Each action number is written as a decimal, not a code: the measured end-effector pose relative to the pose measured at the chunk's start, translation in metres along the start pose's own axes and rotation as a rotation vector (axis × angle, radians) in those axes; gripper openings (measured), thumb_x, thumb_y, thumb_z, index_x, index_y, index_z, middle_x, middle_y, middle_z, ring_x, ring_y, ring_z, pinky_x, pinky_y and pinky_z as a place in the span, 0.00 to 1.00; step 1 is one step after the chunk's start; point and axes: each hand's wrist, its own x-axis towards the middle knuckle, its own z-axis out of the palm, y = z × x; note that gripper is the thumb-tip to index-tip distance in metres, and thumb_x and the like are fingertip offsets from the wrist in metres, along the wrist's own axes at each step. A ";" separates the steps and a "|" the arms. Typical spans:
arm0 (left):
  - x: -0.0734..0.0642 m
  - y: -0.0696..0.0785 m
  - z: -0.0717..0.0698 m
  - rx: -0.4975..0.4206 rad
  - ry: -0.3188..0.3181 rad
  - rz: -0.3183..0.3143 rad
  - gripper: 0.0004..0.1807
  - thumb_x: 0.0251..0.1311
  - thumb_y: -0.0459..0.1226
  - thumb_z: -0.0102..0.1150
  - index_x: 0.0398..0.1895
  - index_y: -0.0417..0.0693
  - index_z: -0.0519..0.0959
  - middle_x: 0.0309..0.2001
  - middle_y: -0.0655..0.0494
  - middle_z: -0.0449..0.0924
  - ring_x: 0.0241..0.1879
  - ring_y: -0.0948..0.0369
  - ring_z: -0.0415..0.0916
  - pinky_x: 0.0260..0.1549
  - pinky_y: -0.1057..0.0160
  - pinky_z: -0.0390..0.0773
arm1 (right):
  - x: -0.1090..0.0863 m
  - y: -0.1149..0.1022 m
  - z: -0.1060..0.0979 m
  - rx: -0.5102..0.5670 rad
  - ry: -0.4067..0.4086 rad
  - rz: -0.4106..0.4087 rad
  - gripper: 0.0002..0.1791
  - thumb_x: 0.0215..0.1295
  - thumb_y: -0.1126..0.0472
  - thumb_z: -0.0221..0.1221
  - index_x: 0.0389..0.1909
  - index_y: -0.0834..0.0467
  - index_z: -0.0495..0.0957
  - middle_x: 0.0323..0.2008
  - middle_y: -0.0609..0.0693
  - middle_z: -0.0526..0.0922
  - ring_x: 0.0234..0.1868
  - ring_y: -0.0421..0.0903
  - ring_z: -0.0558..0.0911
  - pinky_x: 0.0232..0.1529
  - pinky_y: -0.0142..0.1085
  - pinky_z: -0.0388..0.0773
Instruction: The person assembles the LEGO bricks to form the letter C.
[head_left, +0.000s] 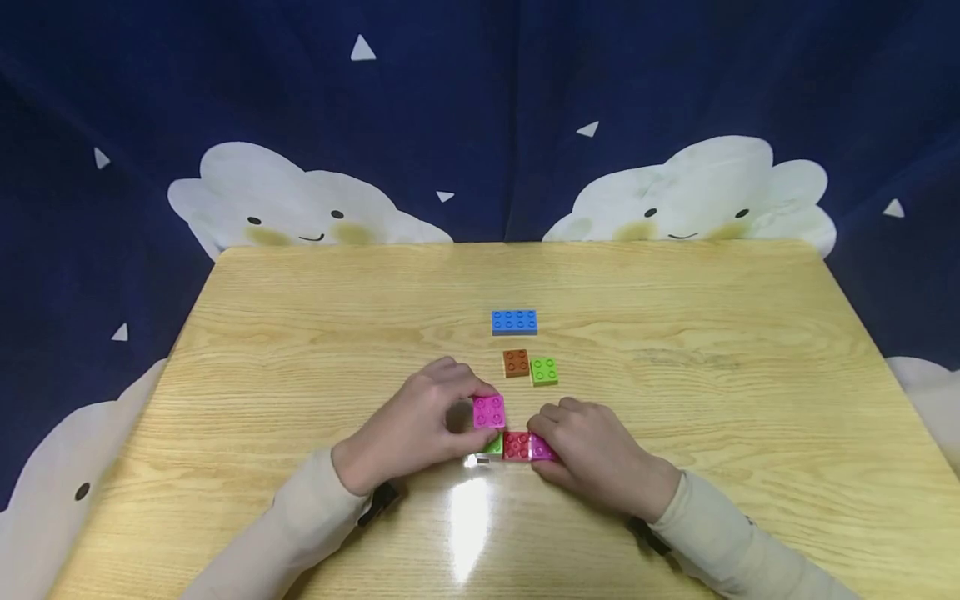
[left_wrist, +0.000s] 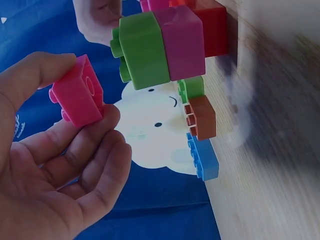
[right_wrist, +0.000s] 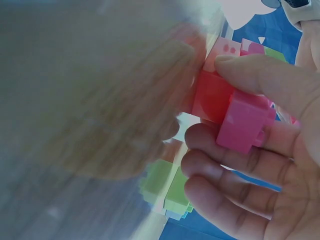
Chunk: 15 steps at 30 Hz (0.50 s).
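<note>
My left hand (head_left: 420, 417) pinches a pink two-by-two toy brick (left_wrist: 79, 94) between thumb and fingertips. The brick is held apart from a small brick build, just beyond its left end in the head view. That build has red bricks (head_left: 517, 446) low down, a purple brick (left_wrist: 181, 45) at one end with a green brick (left_wrist: 144, 50) on top, and a magenta brick (right_wrist: 244, 121) at the other end. My right hand (head_left: 588, 446) grips the magenta end, thumb on one side and fingers on the other; its fingers partly cover that brick in the head view.
Beyond the hands on the wooden table (head_left: 300, 333) lie a brown brick (head_left: 516, 363), a lime green brick (head_left: 544, 372) beside it, and a longer blue brick (head_left: 514, 322) farther back. A dark blue curtain (head_left: 480, 100) with clouds hangs behind the table.
</note>
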 end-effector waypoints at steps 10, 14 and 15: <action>-0.002 0.006 0.001 0.017 -0.044 -0.003 0.15 0.61 0.40 0.79 0.48 0.43 0.89 0.45 0.57 0.88 0.49 0.58 0.80 0.54 0.57 0.82 | 0.000 0.000 -0.001 0.002 0.001 -0.002 0.09 0.63 0.58 0.74 0.34 0.55 0.82 0.28 0.42 0.81 0.27 0.39 0.73 0.27 0.34 0.74; -0.002 0.004 0.003 0.030 -0.056 -0.003 0.15 0.62 0.40 0.78 0.48 0.43 0.89 0.44 0.57 0.88 0.49 0.58 0.81 0.54 0.56 0.82 | 0.000 0.001 -0.001 0.004 -0.001 -0.003 0.09 0.63 0.58 0.74 0.34 0.55 0.82 0.29 0.43 0.82 0.27 0.40 0.74 0.28 0.34 0.75; -0.003 0.004 0.003 0.033 -0.058 -0.005 0.15 0.62 0.40 0.78 0.48 0.42 0.89 0.44 0.57 0.88 0.49 0.58 0.81 0.54 0.56 0.82 | 0.000 0.001 -0.001 0.004 -0.001 -0.002 0.09 0.63 0.58 0.74 0.35 0.55 0.83 0.29 0.43 0.82 0.28 0.40 0.74 0.28 0.35 0.75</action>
